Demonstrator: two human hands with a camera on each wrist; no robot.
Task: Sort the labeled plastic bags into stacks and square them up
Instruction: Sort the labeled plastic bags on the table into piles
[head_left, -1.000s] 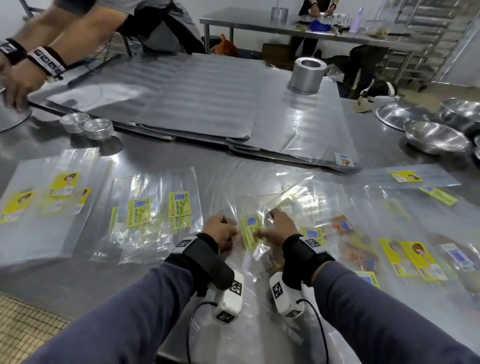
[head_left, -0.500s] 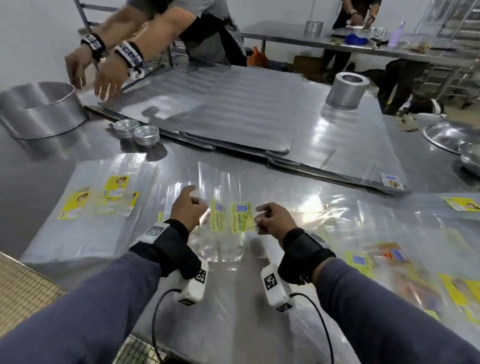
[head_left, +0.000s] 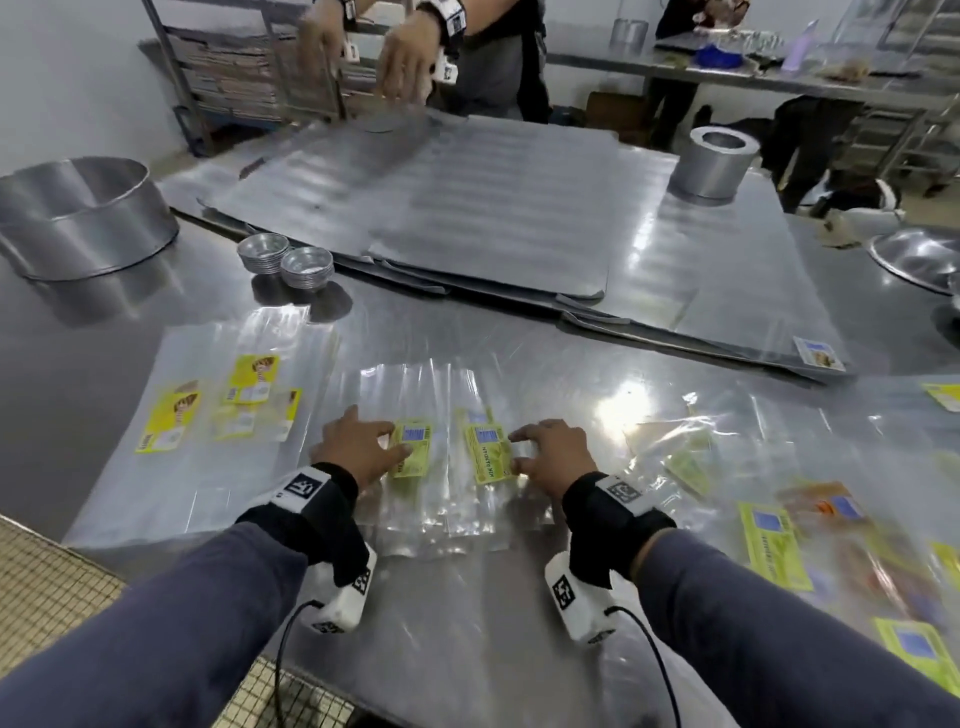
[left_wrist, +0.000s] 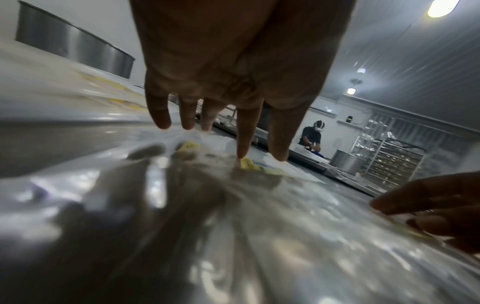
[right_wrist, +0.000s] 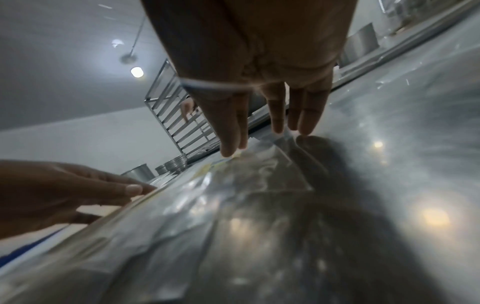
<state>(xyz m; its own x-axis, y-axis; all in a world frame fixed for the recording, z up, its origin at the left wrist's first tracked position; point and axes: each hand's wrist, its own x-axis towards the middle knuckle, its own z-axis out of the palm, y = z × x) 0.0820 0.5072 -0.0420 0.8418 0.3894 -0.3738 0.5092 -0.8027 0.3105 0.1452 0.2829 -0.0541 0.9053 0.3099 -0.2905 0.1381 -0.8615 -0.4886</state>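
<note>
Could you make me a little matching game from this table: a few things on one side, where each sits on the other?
Things:
1. foil cups
2. metal ring
3. green-label bags
4. large round pan

Places:
A. between the two hands
B. far left of the table
C. on the far right corner of the metal sheets
D. stacked just behind the yellow-label bags

Pairs: 1-D, 2-C, 3-A, 4-B

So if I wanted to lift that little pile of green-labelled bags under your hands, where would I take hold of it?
Probably by its two long side edges. The green-labelled bags lie flat on the steel table, and the left hand and right hand already flank them. Slide fingertips under from both sides, then pinch; clear film gives little else to hold.
</note>
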